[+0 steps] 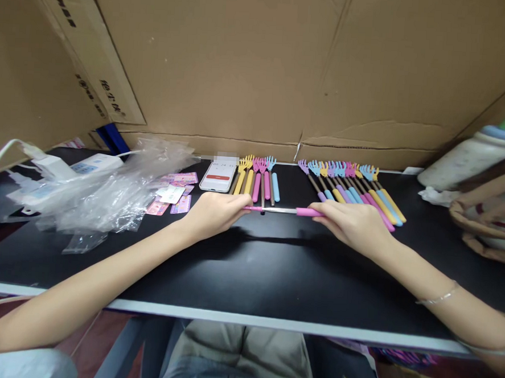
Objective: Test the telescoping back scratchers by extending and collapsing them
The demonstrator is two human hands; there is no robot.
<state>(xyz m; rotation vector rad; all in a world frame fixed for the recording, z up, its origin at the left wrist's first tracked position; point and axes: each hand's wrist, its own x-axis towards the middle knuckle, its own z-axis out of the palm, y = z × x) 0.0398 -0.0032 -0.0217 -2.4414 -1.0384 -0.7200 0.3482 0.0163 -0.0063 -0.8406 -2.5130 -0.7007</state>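
Back scratcher, thin silver rod pulled out long, pink grip at its 3 o'clock end, pink tip at 9 o'clock, lying level above black table, left hand fingers pinched on tip, right hand fingers closed round grip, rows of coloured scratchers at 12 o'clock, phone at 11 o'clock.

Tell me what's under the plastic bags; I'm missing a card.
Pink and white cards poke out at the plastic bags' right edge, on the black table. Anything deeper under the crumpled film is hidden.

Glossy black table, crinkled clear plastic bag, matt cardboard wall.
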